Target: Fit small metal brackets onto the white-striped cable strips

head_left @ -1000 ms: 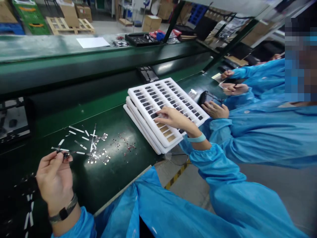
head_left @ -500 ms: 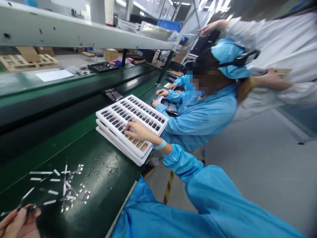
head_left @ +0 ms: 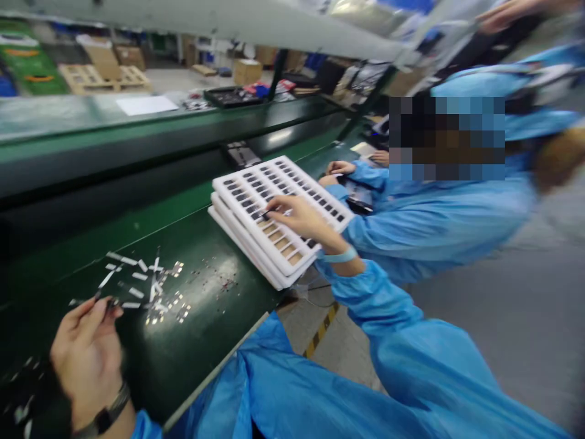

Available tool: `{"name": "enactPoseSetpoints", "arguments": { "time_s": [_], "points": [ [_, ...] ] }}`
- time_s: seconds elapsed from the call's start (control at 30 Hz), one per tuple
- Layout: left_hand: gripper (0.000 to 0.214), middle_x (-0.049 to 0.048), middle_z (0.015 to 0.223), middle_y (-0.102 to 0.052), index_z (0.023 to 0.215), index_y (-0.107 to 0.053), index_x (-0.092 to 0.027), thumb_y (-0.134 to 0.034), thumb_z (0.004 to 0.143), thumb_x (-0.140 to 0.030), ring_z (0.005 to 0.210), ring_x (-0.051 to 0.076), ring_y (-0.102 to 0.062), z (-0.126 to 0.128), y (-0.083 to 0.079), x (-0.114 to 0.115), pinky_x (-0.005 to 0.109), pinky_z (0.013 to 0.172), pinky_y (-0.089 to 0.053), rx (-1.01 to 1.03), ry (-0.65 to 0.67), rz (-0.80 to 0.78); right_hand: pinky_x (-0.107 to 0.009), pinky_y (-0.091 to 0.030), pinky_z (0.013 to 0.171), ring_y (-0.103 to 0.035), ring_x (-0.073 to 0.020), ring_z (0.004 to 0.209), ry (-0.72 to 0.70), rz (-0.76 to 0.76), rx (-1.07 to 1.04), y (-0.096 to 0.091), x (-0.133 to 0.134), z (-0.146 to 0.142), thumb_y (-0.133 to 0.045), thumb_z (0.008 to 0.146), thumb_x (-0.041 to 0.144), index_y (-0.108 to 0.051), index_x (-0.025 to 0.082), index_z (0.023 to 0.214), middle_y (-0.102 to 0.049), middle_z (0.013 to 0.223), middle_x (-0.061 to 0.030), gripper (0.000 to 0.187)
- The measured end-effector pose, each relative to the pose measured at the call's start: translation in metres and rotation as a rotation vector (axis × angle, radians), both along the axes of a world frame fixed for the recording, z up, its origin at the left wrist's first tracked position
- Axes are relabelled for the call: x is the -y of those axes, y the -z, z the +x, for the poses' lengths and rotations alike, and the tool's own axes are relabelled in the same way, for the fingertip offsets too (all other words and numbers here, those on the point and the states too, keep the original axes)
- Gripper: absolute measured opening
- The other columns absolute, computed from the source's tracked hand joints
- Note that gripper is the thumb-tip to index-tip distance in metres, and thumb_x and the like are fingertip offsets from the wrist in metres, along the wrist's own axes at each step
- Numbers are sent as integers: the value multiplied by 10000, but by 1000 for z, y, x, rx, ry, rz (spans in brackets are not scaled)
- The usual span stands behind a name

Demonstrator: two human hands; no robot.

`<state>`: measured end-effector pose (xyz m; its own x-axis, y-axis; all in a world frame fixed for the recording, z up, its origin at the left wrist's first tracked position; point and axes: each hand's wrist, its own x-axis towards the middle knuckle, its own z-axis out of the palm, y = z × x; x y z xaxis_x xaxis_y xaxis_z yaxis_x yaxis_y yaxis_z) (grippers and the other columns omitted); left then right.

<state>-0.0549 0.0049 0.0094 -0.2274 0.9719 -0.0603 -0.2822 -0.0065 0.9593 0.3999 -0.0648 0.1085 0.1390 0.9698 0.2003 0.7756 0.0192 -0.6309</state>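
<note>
My right hand (head_left: 304, 221) is over a white slotted foam tray (head_left: 299, 268), pinching a small black piece (head_left: 265, 214) just above the slots. Rows of small black parts fill many slots; several slots near the hand show bare brown bottoms. More white trays (head_left: 249, 253) lie stacked underneath. My left hand (head_left: 89, 353), a dark watch on its wrist, is closed at the fingertips on a small dark part (head_left: 113, 302), its exact kind unclear. Beyond those fingers, white strips (head_left: 139, 276) and small shiny metallic pieces (head_left: 158, 316) lie scattered on the green bench.
Tiny reddish bits (head_left: 223, 281) lie on the bench (head_left: 201, 341) between strips and trays. A co-worker in a blue smock (head_left: 411, 225) sits close beyond the trays. Behind the bench runs a dark sunken channel (head_left: 114, 201). A pale beam (head_left: 205, 24) crosses overhead.
The view has swung left, and my left hand has come further into the picture. My right hand stays over the tray; a black piece now shows clearly at its fingertips.
</note>
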Motion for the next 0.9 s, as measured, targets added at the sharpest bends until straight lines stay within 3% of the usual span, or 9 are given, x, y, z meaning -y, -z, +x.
{"name": "enactPoseSetpoints", "arguments": {
  "time_s": [0.1, 0.17, 0.3, 0.4, 0.5, 0.6, 0.7, 0.77, 0.9],
  "points": [
    [355, 19, 847, -749, 898, -727, -148, -955, 629, -183, 811, 157, -714, 9, 7, -4, 254, 672, -591, 100, -90, -18, -375, -547, 840, -705, -234, 883, -68, 24, -6, -25, -9, -6, -722, 968, 309, -768, 213, 1077, -787, 1035, -75, 152],
    [365, 21, 833, -747, 898, -722, -137, -954, 621, -186, 782, 156, -710, 10, 6, -5, 248, 646, -574, 125, -95, -18, -365, -539, 837, -710, -232, 885, -254, -108, 64, -29, -29, -22, -726, 962, 277, -788, 216, 1074, -797, 1028, -71, 141],
    [387, 19, 855, -749, 901, -721, -137, -956, 596, -183, 757, 146, -710, 8, 2, -3, 246, 641, -569, 115, -90, -20, -316, -486, 762, -715, -210, 824, -644, -590, 372, -3, -83, -76, -726, 853, 68, -832, 183, 969, -816, 931, -50, 194],
    [368, 21, 874, -745, 908, -713, -143, -938, 620, -190, 768, 144, -712, 6, 5, -5, 245, 649, -566, 95, -79, -5, -308, -481, 743, -737, -222, 823, -659, -859, 591, 24, -120, -110, -726, 848, 52, -850, 154, 1049, -824, 908, -64, 258],
    [354, 20, 878, -742, 909, -713, -145, -928, 632, -193, 781, 149, -715, 5, 8, -7, 249, 657, -566, 72, -93, -10, -329, -503, 814, -761, -269, 975, -604, -761, 622, 33, -139, -119, -788, 854, 104, -810, 139, 1265, -835, 1102, -120, 413],
    [339, 19, 870, -742, 909, -720, -145, -932, 649, -196, 783, 152, -717, 4, 9, -7, 247, 658, -568, 58, -102, 0, -346, -504, 926, -732, -269, 1071, -504, -386, 457, 17, -143, -90, -727, 933, 153, -761, 142, 1356, -803, 1247, -141, 425],
    [320, 24, 865, -754, 937, -751, -154, -949, 696, -225, 763, 144, -716, 2, 6, -1, 246, 690, -589, 32, 22, 2, -362, -506, 935, -713, -249, 1015, -322, -141, 347, -16, -134, -29, -620, 997, 211, -807, 151, 1207, -811, 1159, -112, 288],
    [296, 34, 870, -766, 947, -783, -168, -959, 726, -256, 755, 150, -723, 3, 1, 6, 254, 715, -604, -18, 246, -6, -372, -516, 893, -718, -256, 956, -194, -141, 383, -33, -121, 15, -656, 980, 284, -834, 165, 1097, -818, 1043, -98, 244],
    [157, 65, 883, -775, 893, -828, -184, -906, 830, -305, 740, 171, -727, 19, -13, 21, 246, 657, -574, -201, 876, 38, -356, -514, 781, -720, -242, 805, -205, -483, 457, -35, -87, 70, -722, 934, 349, -855, 183, 928, -825, 882, -85, 212]
  ]
}}
